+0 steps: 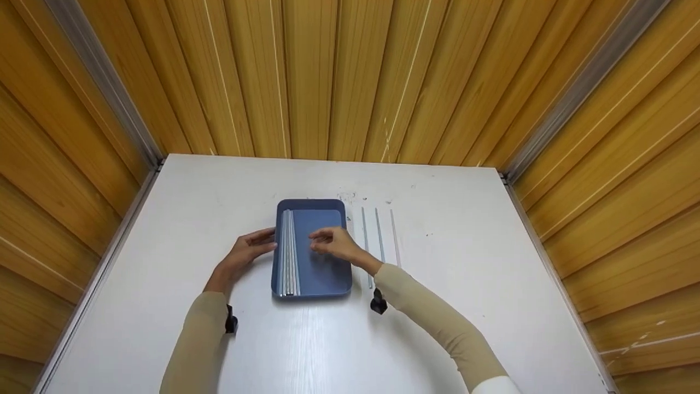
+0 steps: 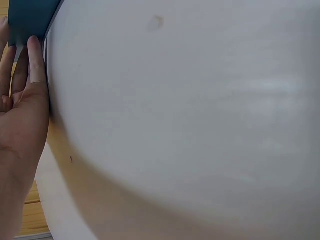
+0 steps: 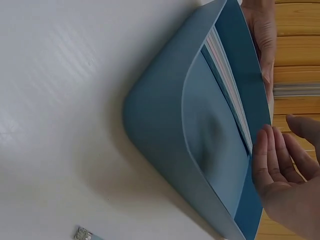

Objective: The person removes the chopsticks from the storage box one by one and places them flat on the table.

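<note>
At the frame's center, a blue rectangular tray (image 1: pixel 324 280) holds slim rods (image 1: pixel 290 251), likely light, stiff, slippery, best pinched mid-length; left hand (image 1: pixel 247 253), fingers extended, touches the tray; right hand (image 1: pixel 339 244) hovers empty, thumb and fingers apart.

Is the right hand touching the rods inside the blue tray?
Apart: the head view shows bare tray floor between the right hand and the rods.

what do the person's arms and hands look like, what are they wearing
The left hand and right hand are bare. The left sleeve and right sleeve are beige and reach the wrists; white cloth shows at the right one's upper end. A small black attachment shows near each wrist.
</note>
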Demonstrator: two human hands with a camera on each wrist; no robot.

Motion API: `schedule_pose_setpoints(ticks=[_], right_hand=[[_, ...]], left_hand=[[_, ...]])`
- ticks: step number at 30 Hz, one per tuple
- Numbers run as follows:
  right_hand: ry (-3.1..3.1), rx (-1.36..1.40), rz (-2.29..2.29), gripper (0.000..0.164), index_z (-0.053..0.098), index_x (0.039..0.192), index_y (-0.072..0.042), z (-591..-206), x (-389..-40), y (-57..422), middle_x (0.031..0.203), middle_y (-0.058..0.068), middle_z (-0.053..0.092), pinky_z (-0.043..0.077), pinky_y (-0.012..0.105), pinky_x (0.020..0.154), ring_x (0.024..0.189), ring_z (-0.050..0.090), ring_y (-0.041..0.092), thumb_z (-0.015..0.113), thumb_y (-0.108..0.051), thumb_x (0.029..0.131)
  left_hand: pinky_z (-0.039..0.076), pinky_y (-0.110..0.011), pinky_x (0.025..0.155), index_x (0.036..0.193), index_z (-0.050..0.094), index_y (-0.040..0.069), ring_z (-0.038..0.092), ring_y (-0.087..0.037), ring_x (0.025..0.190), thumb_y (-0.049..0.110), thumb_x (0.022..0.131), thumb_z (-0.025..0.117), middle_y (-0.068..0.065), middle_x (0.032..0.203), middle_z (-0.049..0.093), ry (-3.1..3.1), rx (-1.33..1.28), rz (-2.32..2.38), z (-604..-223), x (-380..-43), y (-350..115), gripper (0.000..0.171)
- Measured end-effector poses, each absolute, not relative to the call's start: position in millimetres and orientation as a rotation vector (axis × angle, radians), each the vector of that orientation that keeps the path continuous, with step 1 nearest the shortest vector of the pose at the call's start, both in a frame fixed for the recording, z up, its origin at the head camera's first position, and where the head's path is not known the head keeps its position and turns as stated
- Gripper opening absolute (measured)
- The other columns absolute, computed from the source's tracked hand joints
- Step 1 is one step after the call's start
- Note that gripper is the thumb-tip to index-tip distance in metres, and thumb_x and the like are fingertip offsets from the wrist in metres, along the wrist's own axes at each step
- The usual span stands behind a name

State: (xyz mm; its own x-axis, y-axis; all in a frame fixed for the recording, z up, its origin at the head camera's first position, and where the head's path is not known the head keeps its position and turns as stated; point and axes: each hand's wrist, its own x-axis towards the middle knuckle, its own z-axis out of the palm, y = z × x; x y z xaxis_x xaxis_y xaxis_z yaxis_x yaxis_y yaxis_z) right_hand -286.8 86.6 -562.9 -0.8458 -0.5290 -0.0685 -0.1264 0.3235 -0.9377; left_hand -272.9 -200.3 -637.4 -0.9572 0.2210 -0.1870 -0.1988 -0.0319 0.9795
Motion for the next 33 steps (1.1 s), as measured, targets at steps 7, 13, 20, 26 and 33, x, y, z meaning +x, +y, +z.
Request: schedule_pose_setpoints(ticks=[7,13,20,26,33], right_hand=[[2.189,-0.452,-1.511,0.03,0.068,0.121,0.013,-568.3,-295.0,74.2,0.113,0.027,0.074,0.063,0.032,0.087,0.096,0.075,0.027,0.067,0.002,0.093],[2.099,-0.466,-1.477,0.034,0.065,0.124,0.015,-576.6,-295.8,66.5,0.115,0.031,0.072,0.063,0.036,0.089,0.096,0.075,0.027,0.067,0.004,0.093],[2.019,-0.472,-1.466,0.042,0.06,0.127,0.017,-594.3,-292.2,62.8,0.112,0.034,0.071,0.064,0.03,0.08,0.075,0.067,0.005,0.069,0.006,0.088],[2.142,-0.554,-1.399,0.042,0.064,0.121,0.015,-598.6,-288.7,62.1,0.103,0.029,0.073,0.059,0.019,0.071,0.073,0.063,0.003,0.076,0.002,0.083],[2.291,-0.59,-1.33,0.039,0.07,0.109,0.01,-602.4,-285.1,57.7,0.089,0.019,0.073,0.048,0.012,0.061,0.064,0.057,0.001,0.087,-0.003,0.077]], left_hand=[[0.052,-0.019,0.103,0.15,0.05,0.004,0.046,-0.03,0.146,0.013,0.093,0.076,-0.018,0.154,0.051,1.964,0.012,2.069,-635.8,-274.6,-201.9,0.064],[0.047,-0.029,0.113,0.151,0.05,0.008,0.045,-0.029,0.147,0.016,0.093,0.076,-0.015,0.155,0.05,1.991,-0.011,2.028,-634.8,-274.6,-200.9,0.063],[0.046,-0.032,0.115,0.151,0.05,0.008,0.043,-0.03,0.149,0.017,0.094,0.075,-0.014,0.157,0.049,1.998,-0.028,2.001,-637.2,-272.4,-198.9,0.063],[0.049,-0.029,0.112,0.151,0.05,0.007,0.045,-0.029,0.148,0.015,0.095,0.074,-0.014,0.156,0.05,1.984,-0.015,2.022,-639.7,-273.0,-198.7,0.062],[0.048,-0.03,0.112,0.151,0.049,0.006,0.044,-0.031,0.148,0.014,0.096,0.072,-0.016,0.156,0.049,1.993,0.023,2.032,-640.2,-274.0,-200.6,0.06]])
